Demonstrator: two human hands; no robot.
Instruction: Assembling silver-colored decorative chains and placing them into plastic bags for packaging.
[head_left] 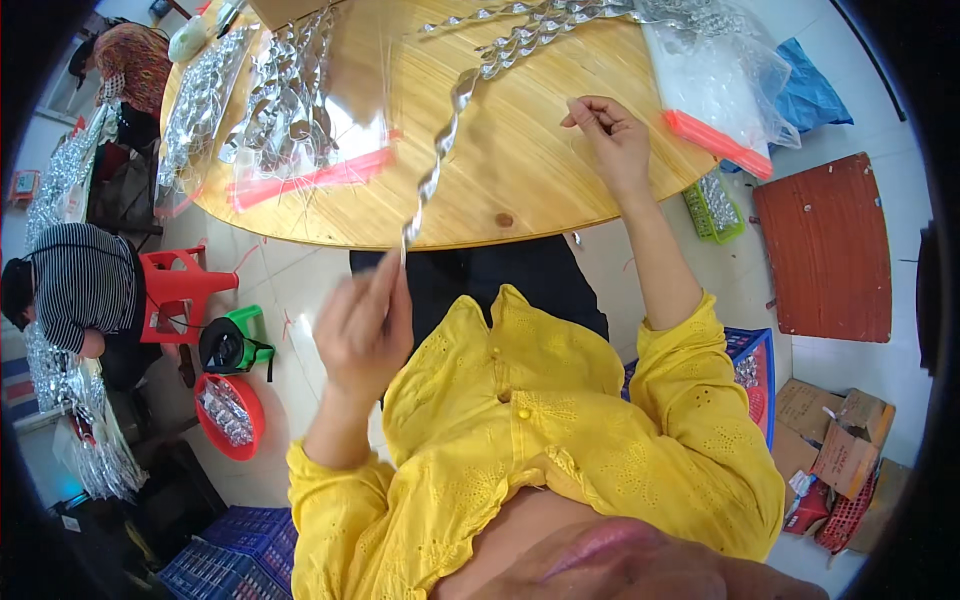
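Observation:
My left hand, slightly blurred, is in front of the table's near edge with its fingers closed on the lower end of a silver twisted strip. The shiny spiral stretches away over the wooden table toward more silver twisted strips at the far side. Above the table's right part, my right hand has its thumb and fingers pinched together; whatever is between them is too small to make out.
Clear bags of silver spirals with pink edges lie at the table's left. Another clear bag with a pink edge is on the right. A green basket, brown stool and red stool stand around. Two people work at left.

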